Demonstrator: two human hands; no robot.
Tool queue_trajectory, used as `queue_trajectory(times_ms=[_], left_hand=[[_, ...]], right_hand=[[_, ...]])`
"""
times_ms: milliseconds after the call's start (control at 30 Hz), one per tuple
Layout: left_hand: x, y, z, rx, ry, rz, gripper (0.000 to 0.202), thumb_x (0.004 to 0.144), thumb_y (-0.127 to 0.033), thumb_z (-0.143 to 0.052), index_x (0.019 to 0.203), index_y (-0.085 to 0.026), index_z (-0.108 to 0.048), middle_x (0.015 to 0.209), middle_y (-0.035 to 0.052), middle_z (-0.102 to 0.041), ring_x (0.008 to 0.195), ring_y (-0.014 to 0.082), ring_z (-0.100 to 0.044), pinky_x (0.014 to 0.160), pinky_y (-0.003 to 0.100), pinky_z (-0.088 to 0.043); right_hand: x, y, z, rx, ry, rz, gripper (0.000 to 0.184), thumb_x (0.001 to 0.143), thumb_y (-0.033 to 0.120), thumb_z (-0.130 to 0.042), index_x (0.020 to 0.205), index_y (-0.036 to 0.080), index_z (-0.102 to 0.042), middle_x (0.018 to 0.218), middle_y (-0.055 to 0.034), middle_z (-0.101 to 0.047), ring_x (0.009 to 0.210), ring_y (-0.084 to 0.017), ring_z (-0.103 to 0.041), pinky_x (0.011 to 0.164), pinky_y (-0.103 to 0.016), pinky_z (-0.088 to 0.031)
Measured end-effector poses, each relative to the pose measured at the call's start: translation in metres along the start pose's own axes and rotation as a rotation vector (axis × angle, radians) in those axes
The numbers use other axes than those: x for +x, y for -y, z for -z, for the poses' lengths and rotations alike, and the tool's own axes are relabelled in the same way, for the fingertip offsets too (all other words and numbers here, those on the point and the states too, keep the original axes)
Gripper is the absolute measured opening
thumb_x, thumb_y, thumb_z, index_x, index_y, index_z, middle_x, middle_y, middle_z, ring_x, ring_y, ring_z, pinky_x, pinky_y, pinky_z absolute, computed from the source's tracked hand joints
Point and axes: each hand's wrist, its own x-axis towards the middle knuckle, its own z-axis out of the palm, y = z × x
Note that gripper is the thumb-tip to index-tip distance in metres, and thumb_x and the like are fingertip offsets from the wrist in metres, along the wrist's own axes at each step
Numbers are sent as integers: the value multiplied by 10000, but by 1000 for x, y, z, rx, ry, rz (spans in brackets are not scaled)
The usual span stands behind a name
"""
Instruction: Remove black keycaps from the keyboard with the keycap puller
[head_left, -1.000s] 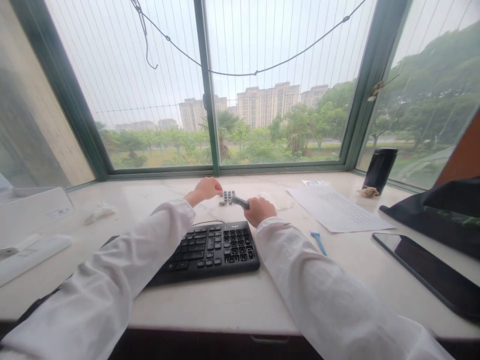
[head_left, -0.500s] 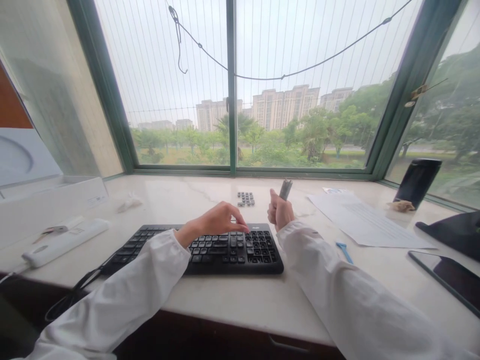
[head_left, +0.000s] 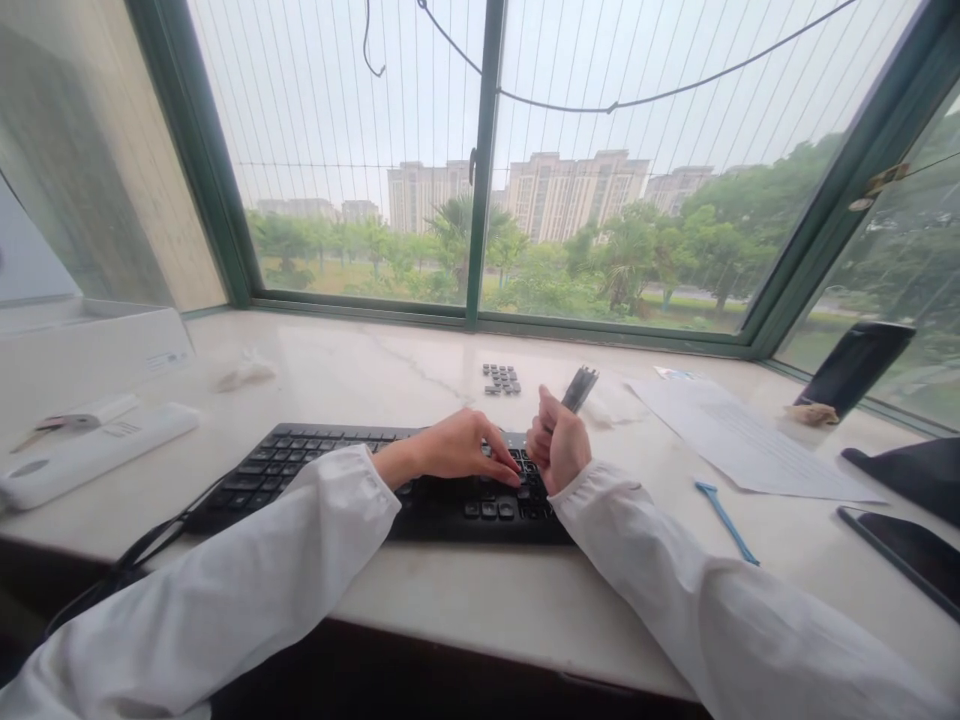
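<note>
A black keyboard [head_left: 315, 470] lies on the pale marble sill in front of me. My left hand [head_left: 457, 450] rests on its right part, fingertips down on the keys by the number pad. My right hand [head_left: 556, 445] hovers just right of it, fist closed around a dark grey tool [head_left: 579, 388] whose tip points up and away. Several loose grey keycaps [head_left: 502, 378] sit in a small cluster on the sill behind the keyboard. Both arms wear white sleeves.
A blue plastic tool [head_left: 724, 520] lies right of the keyboard, with paper sheets [head_left: 750, 440] behind it. A black cylinder [head_left: 855, 368] stands at the far right, and a tablet [head_left: 911, 548] lies near the right edge. At left are a white box [head_left: 82, 350] and a white remote-like bar [head_left: 90, 458].
My left hand came back from the loose keycaps onto the keyboard's right side. My right hand lifted the grey tool upright and drew nearer. The view shifted left and down.
</note>
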Motion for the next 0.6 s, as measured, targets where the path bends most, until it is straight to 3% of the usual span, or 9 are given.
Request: queue_trajectory(times_ms=[600], left_hand=[[1,3,-1,-86,-4,68,356,656,-458,-738,883,-186,-780,749,30,-732,639,131,-576,618,222,-417]], right_hand=[[-3,-6,-1,-55,-26,-32,478,798,444,-556,553,236,-203,339,115,-176,284,-42,-121,289,-203,-100]])
